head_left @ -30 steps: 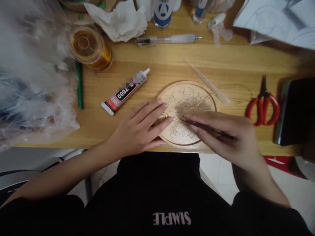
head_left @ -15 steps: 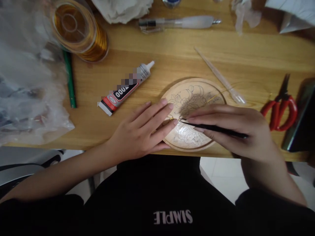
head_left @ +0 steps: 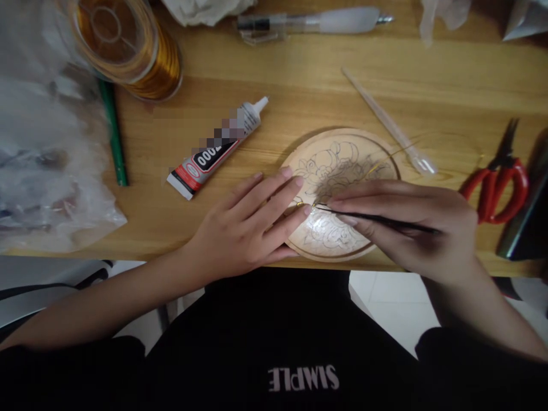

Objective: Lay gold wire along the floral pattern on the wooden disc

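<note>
A round wooden plate with a floral line drawing lies at the table's front edge. My left hand rests over its left side, fingers spread, the thumb low by the rim. Between the fingers of my right hand is a pair of black tweezers, their tips close to my left index fingertip on the drawing. A short bit of gold wire shows at those fingertips. From under my right hand a longer gold wire runs out over the plate's right rim.
A glue tube lies left of the plate, and a clear plastic pipette behind it. Red-handled pliers and a dark device are on the right. A gold wire spool, green pen, clear bag and white pen lie around.
The view has shifted slightly, so table things sit a little higher. My right hand and the tweezers have moved slightly right; my left hand stays on the plate.
</note>
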The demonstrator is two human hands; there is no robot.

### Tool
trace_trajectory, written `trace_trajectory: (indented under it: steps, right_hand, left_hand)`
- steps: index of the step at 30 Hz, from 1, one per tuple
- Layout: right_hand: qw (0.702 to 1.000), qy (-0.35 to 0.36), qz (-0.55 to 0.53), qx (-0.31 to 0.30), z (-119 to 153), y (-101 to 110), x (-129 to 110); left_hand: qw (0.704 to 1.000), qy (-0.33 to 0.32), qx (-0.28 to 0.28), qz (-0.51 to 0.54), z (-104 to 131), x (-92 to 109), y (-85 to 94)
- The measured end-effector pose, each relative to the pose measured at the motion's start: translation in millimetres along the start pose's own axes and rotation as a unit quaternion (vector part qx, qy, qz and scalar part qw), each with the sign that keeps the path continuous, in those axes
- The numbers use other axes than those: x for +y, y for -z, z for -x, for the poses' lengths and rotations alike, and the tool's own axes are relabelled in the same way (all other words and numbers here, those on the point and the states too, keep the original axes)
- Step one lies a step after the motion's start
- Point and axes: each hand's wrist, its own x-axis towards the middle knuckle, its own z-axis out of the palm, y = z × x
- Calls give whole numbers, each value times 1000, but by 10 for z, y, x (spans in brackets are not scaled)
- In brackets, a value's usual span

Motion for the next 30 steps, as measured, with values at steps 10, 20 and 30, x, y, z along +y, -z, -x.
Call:
trace_trajectory:
  steps: [10,20,30]
  right_hand:
    - [999,-29,7,38,63,-69,-38]
    - [1000,-4,10,15,65,-30,7]
    - [1000,5,9,13,62,-34,7]
  left_hand:
    - [1000,4,-1,-3,1,6,-4]
    - [1000,4,1,-8,0,-3,-7]
    - [1000,-3,15,-3,-17,-1,-4]
